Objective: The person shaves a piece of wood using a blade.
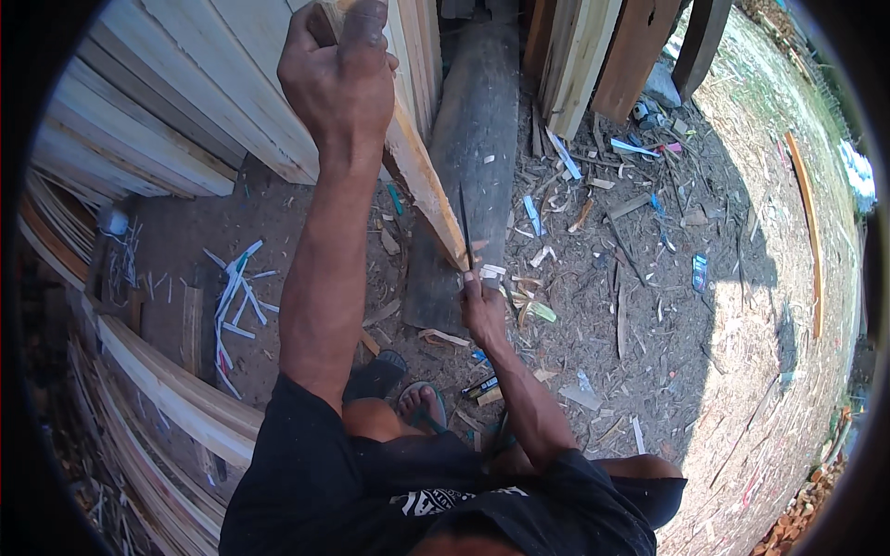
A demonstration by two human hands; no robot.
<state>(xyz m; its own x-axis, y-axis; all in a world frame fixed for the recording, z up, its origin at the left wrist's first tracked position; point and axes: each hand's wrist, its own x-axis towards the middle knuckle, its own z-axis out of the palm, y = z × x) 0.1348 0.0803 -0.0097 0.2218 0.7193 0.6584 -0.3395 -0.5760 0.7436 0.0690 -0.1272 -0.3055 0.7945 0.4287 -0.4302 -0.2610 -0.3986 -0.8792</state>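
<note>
My left hand [341, 83], raised at the top of the view, is wrapped round the upper part of a long wooden plank [417, 176]. The plank slants down to the right, and its lower end is over a thick grey log [475, 120]. Whether that end rests on the log, I cannot tell. Lower down, my right hand [483, 313] is closed on the handle of a long-bladed knife [465, 225]. Its dark, narrow blade points away from me, close beside the plank's lower edge. Most of the handle is hidden in my fingers.
Tall pale boards [213, 83] lean at the back left, with more boards [579, 65] at the back right. Curved planks [176, 380] are stacked on the near left. Wood chips and plastic strips [239, 287] litter the ground. An orange-brown plank [808, 232] lies far right.
</note>
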